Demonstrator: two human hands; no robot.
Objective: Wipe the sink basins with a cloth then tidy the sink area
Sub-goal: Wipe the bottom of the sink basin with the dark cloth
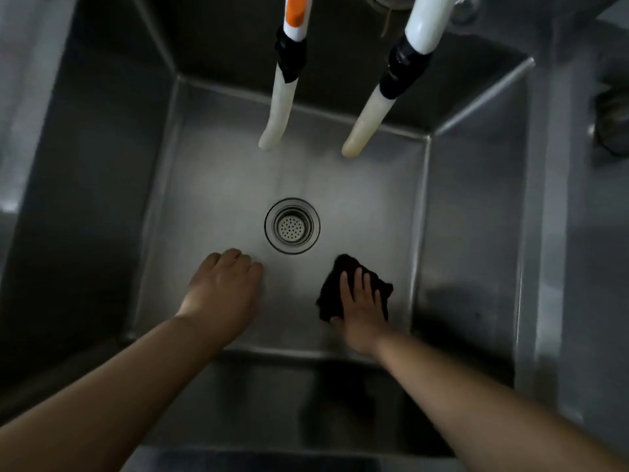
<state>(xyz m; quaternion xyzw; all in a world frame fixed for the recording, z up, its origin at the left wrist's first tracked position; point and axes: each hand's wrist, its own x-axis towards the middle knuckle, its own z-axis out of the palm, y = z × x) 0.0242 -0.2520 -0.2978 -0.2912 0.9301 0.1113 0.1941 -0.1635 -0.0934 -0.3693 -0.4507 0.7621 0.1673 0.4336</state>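
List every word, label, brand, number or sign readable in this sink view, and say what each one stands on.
None: no readable text shows in the head view.
The orange patch on the left hose bears no lettering.
The black tape wraps on both hoses are plain.
The drain strainer shows only holes, no marking.
The dark cloth under the right hand shows no tag or print.
The basin walls carry no stamp that can be made out.
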